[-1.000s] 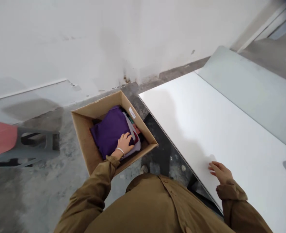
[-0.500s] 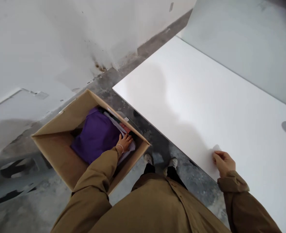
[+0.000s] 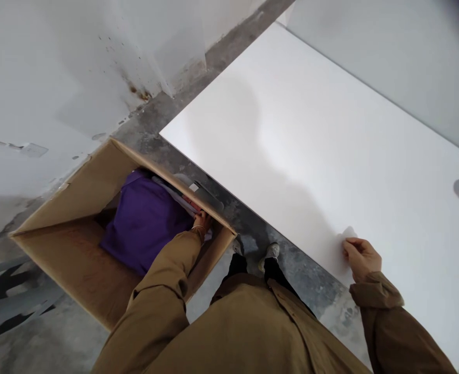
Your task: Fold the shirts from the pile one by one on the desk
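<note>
Behind everything we see a scuffed white wall point(image 3: 58, 62), and in front of it a broad white tabletop point(image 3: 311, 119). Just beside the tabletop, on our left, stands an open-topped cardboard box point(image 3: 69, 265) — we judge the step in hand to be a reach down into it, among the cloth. Lifting anything from there would call for a sure pinch on one layer and a path clear of the box's side.

The purple cloth point(image 3: 147, 223) lies inside the box; about as long as broad where it shows, it has no clear long axis, and its far end points toward the wall. Alongside it, a strip of grey cloth point(image 3: 174, 194) has its long axis roughly parallel to the tabletop's near edge.

Our right hand point(image 3: 362, 258) is over the tabletop, fingers curled narrowly toward the thumb; we cannot tell whether they pinch something thin. Our left hand point(image 3: 202, 222) is in the box, beside a sliver of reddish cloth point(image 3: 192, 203); its fingertips are hidden — whether they grip, we cannot tell.
</note>
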{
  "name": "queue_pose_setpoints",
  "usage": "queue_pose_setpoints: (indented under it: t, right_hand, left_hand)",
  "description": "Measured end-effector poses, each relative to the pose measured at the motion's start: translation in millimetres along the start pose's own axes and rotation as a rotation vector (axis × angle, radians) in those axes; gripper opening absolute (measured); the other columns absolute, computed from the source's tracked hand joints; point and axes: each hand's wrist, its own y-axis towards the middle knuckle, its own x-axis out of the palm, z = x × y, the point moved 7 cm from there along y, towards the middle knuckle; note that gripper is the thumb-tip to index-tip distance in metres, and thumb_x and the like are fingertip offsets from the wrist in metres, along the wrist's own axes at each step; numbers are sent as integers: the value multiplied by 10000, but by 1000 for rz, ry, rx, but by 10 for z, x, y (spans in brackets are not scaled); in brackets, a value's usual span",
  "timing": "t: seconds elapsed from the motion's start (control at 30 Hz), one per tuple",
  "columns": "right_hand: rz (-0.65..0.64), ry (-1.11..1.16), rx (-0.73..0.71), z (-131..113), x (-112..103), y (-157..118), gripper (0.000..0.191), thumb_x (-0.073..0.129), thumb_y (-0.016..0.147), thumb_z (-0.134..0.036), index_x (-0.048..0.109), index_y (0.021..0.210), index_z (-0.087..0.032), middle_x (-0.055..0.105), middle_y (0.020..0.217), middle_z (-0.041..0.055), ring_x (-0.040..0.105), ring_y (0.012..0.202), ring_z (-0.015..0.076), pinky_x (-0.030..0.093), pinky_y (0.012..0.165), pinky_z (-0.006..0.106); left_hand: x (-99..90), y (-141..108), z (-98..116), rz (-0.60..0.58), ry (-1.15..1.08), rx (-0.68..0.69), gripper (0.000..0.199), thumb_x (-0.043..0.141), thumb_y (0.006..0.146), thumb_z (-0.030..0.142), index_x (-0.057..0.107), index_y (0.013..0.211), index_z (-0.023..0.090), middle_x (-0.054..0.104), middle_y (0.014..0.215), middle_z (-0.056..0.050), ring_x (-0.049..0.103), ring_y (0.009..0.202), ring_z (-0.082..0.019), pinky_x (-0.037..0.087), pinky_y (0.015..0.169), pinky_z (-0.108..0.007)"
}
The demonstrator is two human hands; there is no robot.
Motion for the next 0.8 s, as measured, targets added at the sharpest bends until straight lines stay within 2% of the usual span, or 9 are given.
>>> queue_pose_setpoints:
  t: [0.1,0.17,0.27,0.37,0.5,0.6,0.67,0.8]
  right_hand:
    - [5,10,2,37,-1,13,258,623,549,-297,577,765,-163,479,492,-51,418,432,68,340,385,188]
    - [18,27,6,55,-11,17,277,632,545,-298,582,778,-156,488,502,-46,428,439,71,348,389,188]
    - [32,44,16,56,-23,8,298,648,541,-292,587,792,-143,496,505,-35,439,444,73,356,392,185]
    - [42,50,23,43,-33,-5,295,652,542,-280,591,794,-139,501,508,-28,443,441,71,357,392,179]
    - [59,69,14,52,-45,1,278,658,544,-275,592,781,-144,504,509,-25,446,445,70,357,395,175]
    - [70,55,-4,57,-53,13,277,657,546,-273,596,785,-145,509,513,-21,453,452,71,363,402,171]
    - [69,52,-5,52,-49,14,279,654,546,-273,594,787,-144,510,511,-21,454,449,71,365,402,170]
    - [78,64,8,31,-40,2,266,650,541,-267,588,769,-143,502,496,-24,442,432,69,350,385,168]
  left_hand:
    - [-12,-26,-52,-36,-19,-16,415,439,803,358,471,1165,157,500,1126,-133,417,1080,-284,368,837,-513]
    - [-38,-127,-87,-47,-32,9,413,446,797,369,482,1154,163,523,1087,-124,413,1083,-280,352,853,-513]
    - [-85,-317,-104,-45,-49,79,353,370,815,255,534,1119,183,546,1071,-152,350,1128,-314,329,845,-512]
    - [-109,-406,-61,-32,-53,133,397,293,811,152,548,1108,217,522,1139,-138,298,1172,-301,306,863,-496]
    - [-54,-282,17,-34,-51,104,390,288,822,139,527,1123,209,525,1123,-137,324,1163,-301,311,861,-517]
    - [14,-117,30,-48,-51,17,329,385,831,245,498,1130,165,511,1121,-132,389,1116,-291,359,848,-511]
    - [38,-28,18,-60,-55,-42,362,454,810,337,488,1120,153,496,1134,-110,434,1073,-263,388,847,-485]
    - [-11,29,-10,-69,-70,-102,389,446,808,379,507,1098,127,501,1131,-103,440,1069,-272,389,857,-474]
